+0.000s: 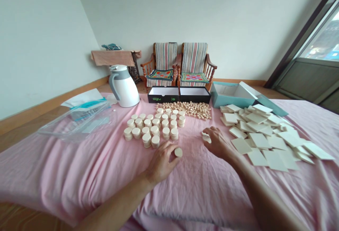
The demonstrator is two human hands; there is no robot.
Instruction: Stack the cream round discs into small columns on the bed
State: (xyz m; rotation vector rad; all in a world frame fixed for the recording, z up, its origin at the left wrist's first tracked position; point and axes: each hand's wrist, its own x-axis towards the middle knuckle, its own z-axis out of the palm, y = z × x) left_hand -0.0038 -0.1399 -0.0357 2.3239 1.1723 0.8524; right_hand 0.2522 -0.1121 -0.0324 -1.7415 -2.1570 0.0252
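My left hand (pixel 163 161) rests on the pink cloth, its thumb and fingers curved around a small stack of round cream discs (pixel 178 152). To the right, my right hand (pixel 217 142) reaches over a few loose discs (pixel 206 137), its fingertips at their edge. Several stacks of the same discs (pixel 155 130) stand in rough rows beyond my left hand. Behind them lies a pile of small wooden beads (pixel 194 110). Square cream tiles (pixel 261 140) are heaped to the right of my right hand.
Two black boxes (pixel 163 98) and a teal box (pixel 233 100) stand at the far edge. A white jug (pixel 125 89) and clear plastic packaging (pixel 76 121) are at the left. Folds run through the pink cloth (pixel 190 188). Two wooden chairs (pixel 194 58) stand beyond.
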